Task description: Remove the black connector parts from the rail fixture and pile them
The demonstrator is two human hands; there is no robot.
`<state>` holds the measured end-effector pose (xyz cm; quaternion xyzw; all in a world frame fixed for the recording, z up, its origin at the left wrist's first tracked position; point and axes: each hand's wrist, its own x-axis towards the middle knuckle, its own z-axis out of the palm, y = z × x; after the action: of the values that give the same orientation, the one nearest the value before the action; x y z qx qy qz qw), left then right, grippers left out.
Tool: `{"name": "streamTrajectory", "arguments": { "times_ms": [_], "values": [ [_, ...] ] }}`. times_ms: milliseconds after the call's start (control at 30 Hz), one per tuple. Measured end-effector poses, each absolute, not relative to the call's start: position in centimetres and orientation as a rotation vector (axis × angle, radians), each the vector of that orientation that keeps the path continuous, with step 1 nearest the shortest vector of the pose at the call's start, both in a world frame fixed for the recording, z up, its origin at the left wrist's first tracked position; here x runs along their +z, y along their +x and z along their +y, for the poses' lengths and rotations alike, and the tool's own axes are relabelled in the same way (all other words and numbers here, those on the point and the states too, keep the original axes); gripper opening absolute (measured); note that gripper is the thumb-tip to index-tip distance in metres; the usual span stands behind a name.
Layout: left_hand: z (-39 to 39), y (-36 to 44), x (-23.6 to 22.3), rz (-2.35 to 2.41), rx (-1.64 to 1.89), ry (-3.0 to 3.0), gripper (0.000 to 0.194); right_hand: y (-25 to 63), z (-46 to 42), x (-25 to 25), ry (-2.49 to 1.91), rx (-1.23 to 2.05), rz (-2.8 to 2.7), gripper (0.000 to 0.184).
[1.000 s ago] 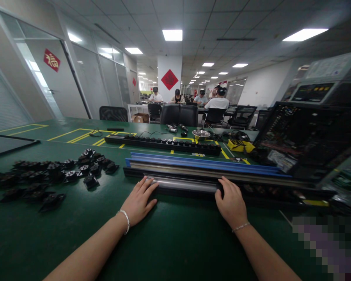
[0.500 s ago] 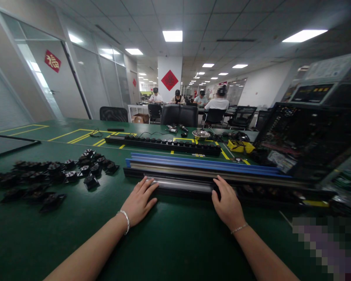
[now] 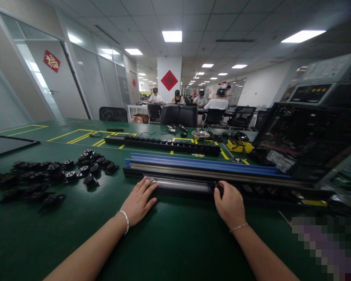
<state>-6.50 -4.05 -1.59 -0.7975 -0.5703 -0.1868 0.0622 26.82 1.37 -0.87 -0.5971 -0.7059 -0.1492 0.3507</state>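
A long black rail (image 3: 178, 185) with a smooth grey channel lies across the table in front of me. My left hand (image 3: 139, 204) rests over its left stretch, fingers outstretched and holding nothing. Farther right, my right hand (image 3: 229, 203) has its thumb and fingers closed around a small black part (image 3: 218, 186) seated in the channel; the fingers hide some of it. More dark parts sit in the rail to the right of that hand. Just behind runs a blue rail (image 3: 204, 164). Many similar black parts (image 3: 71, 176) lie loose on the left.
Another black rail (image 3: 163, 145) holding a row of parts lies farther back on the green table (image 3: 175, 249). Beyond it are a metal bowl (image 3: 200, 135) and a yellow bin (image 3: 240, 146). An opened computer case (image 3: 307, 144) stands at right. Several people sit in the background.
My right hand's fingers have curled in from a more outstretched pose and closed on the small black part. The left hand has stayed in place.
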Motion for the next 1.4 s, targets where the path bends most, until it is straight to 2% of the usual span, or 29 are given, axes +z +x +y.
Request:
{"name": "streamTrajectory", "arguments": {
  "times_ms": [333,733,1067,1400],
  "values": [
    [-4.0,-6.4,-1.5,-1.73,-0.565,-2.404,0.048,26.6,1.3,-1.0,-1.439,-0.319,-1.89,0.019],
    [-3.5,-4.2,-1.7,-1.815,-0.504,-2.235,0.049,26.0,1.0,-1.1,-1.388,-0.194,-1.985,0.024],
    [-3.2,-2.0,-1.3,-1.594,-0.433,-2.357,0.059,25.7,1.0,-1.2,-1.393,-0.175,-1.999,0.029],
    [-2.0,4.5,-0.9,-1.46,-0.386,-2.388,0.053,25.9,1.1,-1.5,-1.377,-0.138,-1.989,0.03]
  ]
}}
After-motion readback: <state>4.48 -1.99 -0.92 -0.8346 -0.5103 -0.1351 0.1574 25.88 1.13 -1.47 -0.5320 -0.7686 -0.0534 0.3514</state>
